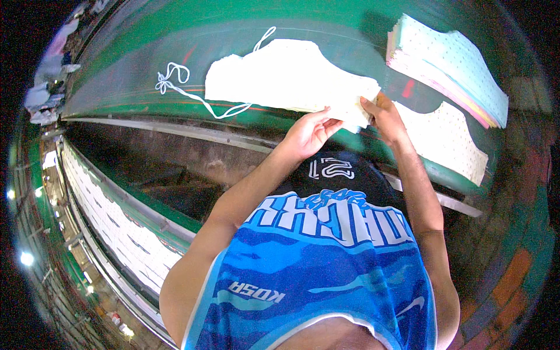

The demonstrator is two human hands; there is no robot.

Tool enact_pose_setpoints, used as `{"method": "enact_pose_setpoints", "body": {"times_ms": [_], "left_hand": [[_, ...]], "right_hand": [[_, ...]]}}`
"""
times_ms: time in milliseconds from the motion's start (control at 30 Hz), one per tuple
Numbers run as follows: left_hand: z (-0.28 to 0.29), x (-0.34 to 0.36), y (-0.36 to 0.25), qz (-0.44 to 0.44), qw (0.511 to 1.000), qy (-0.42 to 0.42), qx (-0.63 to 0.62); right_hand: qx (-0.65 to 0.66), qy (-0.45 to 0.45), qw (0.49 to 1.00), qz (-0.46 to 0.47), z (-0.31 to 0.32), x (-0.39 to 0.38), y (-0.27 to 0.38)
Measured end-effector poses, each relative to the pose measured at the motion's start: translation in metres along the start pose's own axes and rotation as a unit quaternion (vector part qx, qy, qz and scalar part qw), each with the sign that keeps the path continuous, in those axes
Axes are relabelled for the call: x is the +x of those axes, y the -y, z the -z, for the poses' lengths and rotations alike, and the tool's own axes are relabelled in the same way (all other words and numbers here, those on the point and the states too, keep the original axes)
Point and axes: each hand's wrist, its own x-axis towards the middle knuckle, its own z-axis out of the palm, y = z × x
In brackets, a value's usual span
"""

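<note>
A stack of white cut fabric pieces (262,73) lies on the green table with its right end lifted in my hands. My left hand (312,131) is closed on the front edge of this stack, thumb along it. My right hand (385,116) grips the right end, thumb on top. A thin white cord (198,96) runs out from under the stack, with a loose knot and loops to the left. Right of my right hand lies a cream, dotted stack (443,143) with a curved cutout.
The long green table (134,46) bends across the upper view. A layered pastel stack (446,64) lies at the upper right. A second long table holding white pieces (111,216) runs along the lower left, beyond a dark gap. Assorted cloth bundles (44,99) sit at the far left.
</note>
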Motion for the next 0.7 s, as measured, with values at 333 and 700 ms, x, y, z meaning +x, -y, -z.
{"method": "enact_pose_setpoints", "body": {"times_ms": [333,700], "left_hand": [[-0.063,-0.029,-0.017,-0.28,0.503,0.137,0.806],[-0.061,0.018,-0.001,-0.384,0.509,0.068,0.767]], "right_hand": [[0.187,0.046,0.981,0.003,0.015,-0.009,-0.013],[-0.08,-0.029,0.989,0.117,0.007,-0.002,0.0]]}}
